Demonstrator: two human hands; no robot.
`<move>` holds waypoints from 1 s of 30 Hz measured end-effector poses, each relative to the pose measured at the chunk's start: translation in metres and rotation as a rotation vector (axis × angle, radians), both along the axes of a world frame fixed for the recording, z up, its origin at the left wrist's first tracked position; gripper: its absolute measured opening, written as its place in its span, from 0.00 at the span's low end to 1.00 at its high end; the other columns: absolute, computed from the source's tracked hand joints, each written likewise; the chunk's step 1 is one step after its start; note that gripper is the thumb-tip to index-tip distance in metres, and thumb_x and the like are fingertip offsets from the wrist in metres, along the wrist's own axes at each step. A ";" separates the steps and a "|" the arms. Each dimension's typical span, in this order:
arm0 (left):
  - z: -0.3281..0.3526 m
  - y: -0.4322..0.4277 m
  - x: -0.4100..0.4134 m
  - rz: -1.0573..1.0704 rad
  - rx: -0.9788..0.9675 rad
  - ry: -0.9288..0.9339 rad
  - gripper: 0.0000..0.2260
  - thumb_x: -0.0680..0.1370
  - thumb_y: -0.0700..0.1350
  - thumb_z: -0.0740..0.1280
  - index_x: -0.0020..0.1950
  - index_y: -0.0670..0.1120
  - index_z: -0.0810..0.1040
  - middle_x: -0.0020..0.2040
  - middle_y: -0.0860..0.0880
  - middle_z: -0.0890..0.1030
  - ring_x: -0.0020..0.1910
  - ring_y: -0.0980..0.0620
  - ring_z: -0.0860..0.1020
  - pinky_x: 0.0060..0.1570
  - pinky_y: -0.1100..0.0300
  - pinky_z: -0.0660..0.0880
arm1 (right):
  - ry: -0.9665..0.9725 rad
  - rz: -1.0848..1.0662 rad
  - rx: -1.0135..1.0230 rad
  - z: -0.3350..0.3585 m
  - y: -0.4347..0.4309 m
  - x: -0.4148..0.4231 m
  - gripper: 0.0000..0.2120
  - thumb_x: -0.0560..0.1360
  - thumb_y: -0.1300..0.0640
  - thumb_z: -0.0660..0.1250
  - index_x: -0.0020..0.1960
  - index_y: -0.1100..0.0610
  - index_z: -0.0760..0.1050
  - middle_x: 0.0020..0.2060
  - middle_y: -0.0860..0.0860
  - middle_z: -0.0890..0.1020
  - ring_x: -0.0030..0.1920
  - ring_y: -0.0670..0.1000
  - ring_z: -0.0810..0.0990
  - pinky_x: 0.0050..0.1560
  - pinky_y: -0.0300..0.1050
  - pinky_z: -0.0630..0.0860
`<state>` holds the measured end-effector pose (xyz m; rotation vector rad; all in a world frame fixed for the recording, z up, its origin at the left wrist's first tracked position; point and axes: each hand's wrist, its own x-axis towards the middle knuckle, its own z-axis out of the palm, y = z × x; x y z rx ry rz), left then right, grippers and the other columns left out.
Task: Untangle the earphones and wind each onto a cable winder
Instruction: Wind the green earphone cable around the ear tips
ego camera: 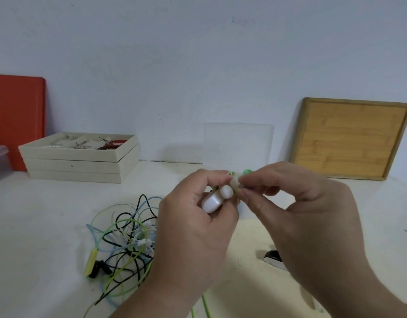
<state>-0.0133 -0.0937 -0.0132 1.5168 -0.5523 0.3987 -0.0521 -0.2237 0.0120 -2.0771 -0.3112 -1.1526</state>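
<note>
Left hand (193, 228) grips the white plastic cable winder (217, 199) steady; right hand (301, 216) pinches what seems a green earphone cord (246, 172) to wind it

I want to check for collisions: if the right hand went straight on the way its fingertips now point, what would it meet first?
The right hand points leftward; it would first meet the white winder that the left hand holds. They look nearly touching already.

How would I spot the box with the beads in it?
Start at the orange-red board leaning on the wall at far left. Right beside it sits a stack of cream trays; the top tray is the only one open, with dark red beads in it.
</note>
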 end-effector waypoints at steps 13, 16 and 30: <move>0.003 -0.004 -0.005 0.070 -0.053 0.014 0.09 0.73 0.39 0.73 0.43 0.53 0.81 0.44 0.54 0.86 0.30 0.60 0.80 0.30 0.72 0.71 | 0.138 0.152 0.273 -0.009 0.004 0.007 0.03 0.67 0.51 0.75 0.41 0.45 0.85 0.40 0.48 0.79 0.43 0.52 0.80 0.40 0.56 0.77; 0.001 -0.005 -0.005 0.078 -0.045 -0.006 0.09 0.74 0.40 0.74 0.44 0.54 0.80 0.46 0.55 0.86 0.33 0.59 0.81 0.32 0.70 0.73 | 0.138 0.211 0.342 -0.008 0.004 0.007 0.05 0.67 0.54 0.77 0.42 0.47 0.85 0.42 0.47 0.80 0.43 0.50 0.80 0.41 0.47 0.77; 0.011 -0.001 -0.002 -0.246 -0.323 0.193 0.05 0.72 0.42 0.69 0.38 0.45 0.84 0.49 0.45 0.86 0.47 0.46 0.86 0.46 0.52 0.83 | 0.369 0.310 0.496 -0.004 -0.006 0.009 0.10 0.68 0.52 0.75 0.48 0.52 0.85 0.39 0.51 0.87 0.39 0.54 0.85 0.42 0.44 0.83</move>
